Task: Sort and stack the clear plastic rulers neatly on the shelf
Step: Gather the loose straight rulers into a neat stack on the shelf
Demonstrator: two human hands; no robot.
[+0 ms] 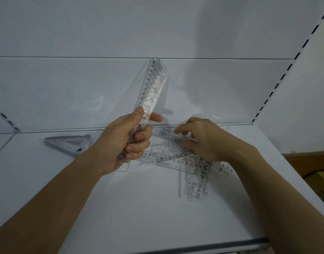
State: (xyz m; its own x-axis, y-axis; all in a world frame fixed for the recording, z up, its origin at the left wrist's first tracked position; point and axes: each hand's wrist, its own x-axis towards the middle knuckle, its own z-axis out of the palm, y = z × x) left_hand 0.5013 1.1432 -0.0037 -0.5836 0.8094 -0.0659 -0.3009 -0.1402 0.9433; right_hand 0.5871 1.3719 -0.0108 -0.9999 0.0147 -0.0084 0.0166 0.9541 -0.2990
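Head view: white shelf [157, 208], loose rulers [175, 158]

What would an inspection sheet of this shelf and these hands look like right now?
Surface: white shelf, backed by a white panel.
Job's things: bundle of clear rulers held upright; loose clear rulers lying crisscrossed on the shelf; stack of clear set squares lying apart at the left.
Clutter: nothing seen.
Hands: left hand grips the bundle; right hand reaches into the loose rulers, fingers curled on them.
Cables: nothing seen.
Surroundings: slotted upright at the right; brown objects beyond the shelf's right edge, unclear.
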